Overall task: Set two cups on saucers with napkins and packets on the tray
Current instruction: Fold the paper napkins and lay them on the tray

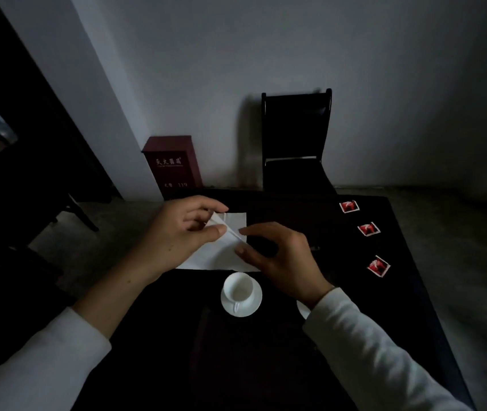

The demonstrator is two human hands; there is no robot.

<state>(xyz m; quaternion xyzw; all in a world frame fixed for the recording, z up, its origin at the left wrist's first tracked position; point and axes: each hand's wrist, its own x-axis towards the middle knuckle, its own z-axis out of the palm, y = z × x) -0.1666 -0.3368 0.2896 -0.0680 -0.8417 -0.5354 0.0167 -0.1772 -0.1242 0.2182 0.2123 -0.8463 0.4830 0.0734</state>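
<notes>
White napkin [212, 258] is the thing in play. From the head cam it lies flat on the dark surface [340, 256], just past the cup [238, 289] that already sits on its saucer [252, 305].

Left hand [183, 229] has its thumb and forefinger fingers [217, 230] pinching a raised crease. That crease runs diagonally, far-left down to near-right.

Right hand [281, 256] is at the near-right end, with its curled forefinger tip touching the crease and its thumb down on the flat sheet. Can't tell if it's pinching or just pinning it.

So both hands are on it, one at each end of the fold. My guess is the next move is flattening along that diagonal, and the sheet could skid if the right side lets go.

Three red packets [369, 229] sit well off to the right, nearer the right hand. The rim of a second saucer [303, 310] peeks out beside the right wrist. It's too dark to make out a tray.
</notes>
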